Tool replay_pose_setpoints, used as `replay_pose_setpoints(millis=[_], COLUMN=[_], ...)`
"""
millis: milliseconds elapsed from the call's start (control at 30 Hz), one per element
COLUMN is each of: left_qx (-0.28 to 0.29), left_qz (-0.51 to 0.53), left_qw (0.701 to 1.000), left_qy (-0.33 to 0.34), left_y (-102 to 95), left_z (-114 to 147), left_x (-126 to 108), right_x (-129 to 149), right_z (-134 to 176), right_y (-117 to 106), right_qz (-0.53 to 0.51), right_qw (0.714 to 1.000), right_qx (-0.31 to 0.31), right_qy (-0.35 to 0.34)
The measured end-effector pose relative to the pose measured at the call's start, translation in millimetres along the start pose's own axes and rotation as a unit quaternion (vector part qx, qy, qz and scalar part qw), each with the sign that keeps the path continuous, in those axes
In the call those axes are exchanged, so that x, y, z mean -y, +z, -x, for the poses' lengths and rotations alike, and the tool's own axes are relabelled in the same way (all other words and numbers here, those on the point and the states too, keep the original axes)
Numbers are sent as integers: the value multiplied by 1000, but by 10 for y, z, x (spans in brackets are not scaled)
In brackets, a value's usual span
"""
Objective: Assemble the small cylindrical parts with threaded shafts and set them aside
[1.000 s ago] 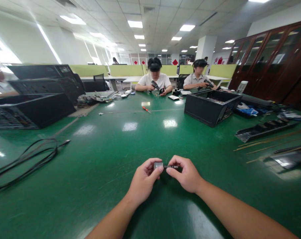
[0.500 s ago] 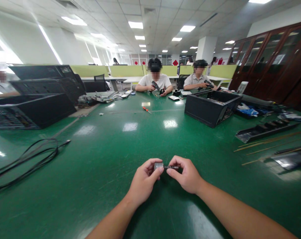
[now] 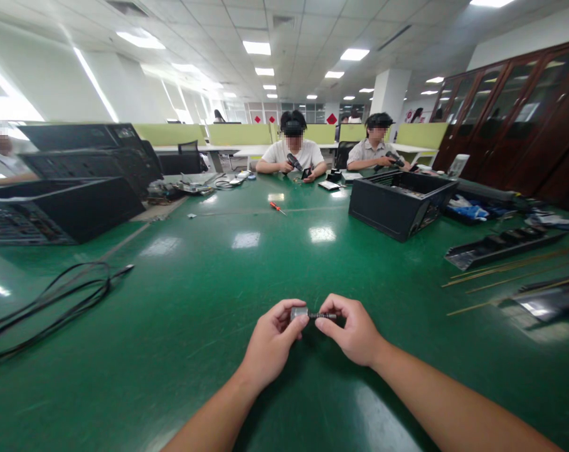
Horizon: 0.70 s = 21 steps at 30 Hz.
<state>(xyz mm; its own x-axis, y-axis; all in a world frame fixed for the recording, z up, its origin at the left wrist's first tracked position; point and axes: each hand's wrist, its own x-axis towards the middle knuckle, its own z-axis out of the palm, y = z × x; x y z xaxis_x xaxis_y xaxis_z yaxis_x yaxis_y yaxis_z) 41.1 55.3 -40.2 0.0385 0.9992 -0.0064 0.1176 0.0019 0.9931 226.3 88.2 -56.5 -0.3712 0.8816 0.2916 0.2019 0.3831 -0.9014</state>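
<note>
My left hand (image 3: 268, 345) is closed, its thumb and fingers around a small motor (image 3: 300, 312), a grey cylinder with a thin ridged shaft pointing right. The shaft (image 3: 316, 315) runs into a pinch between the thumb and index finger of my right hand (image 3: 357, 329). Its tip shows a little past those fingers. Held roughly level, the motor is just above the green table (image 3: 246, 276); whether it touches the surface I cannot tell. Part of the cylinder is hidden behind my left fingers and thumb.
Black cables (image 3: 84, 301) lie at the left, near dark computer cases (image 3: 100, 210). Another black case (image 3: 382, 207) stands at the right. Beyond it are a metal bracket (image 3: 500, 248) and thin rods (image 3: 495, 271). A red screwdriver (image 3: 275, 206) lies ahead; two people (image 3: 291, 154) work opposite with power drills.
My hands have barely moved. The motor's cylinder and shaft sit very slightly further left, with both hands keeping their hold.
</note>
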Motion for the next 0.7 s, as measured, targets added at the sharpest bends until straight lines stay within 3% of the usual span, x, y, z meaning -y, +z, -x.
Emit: replay_pose_setpoints(millis=[700], left_qx=[-7], left_qz=[3], left_qw=[1000], left_qy=[3], left_y=[-6], left_z=[-6], left_x=[-1], right_x=[-20], right_z=[0], right_y=[15], right_qz=[-11], right_qw=[1000], right_qx=[-6], right_qy=[7])
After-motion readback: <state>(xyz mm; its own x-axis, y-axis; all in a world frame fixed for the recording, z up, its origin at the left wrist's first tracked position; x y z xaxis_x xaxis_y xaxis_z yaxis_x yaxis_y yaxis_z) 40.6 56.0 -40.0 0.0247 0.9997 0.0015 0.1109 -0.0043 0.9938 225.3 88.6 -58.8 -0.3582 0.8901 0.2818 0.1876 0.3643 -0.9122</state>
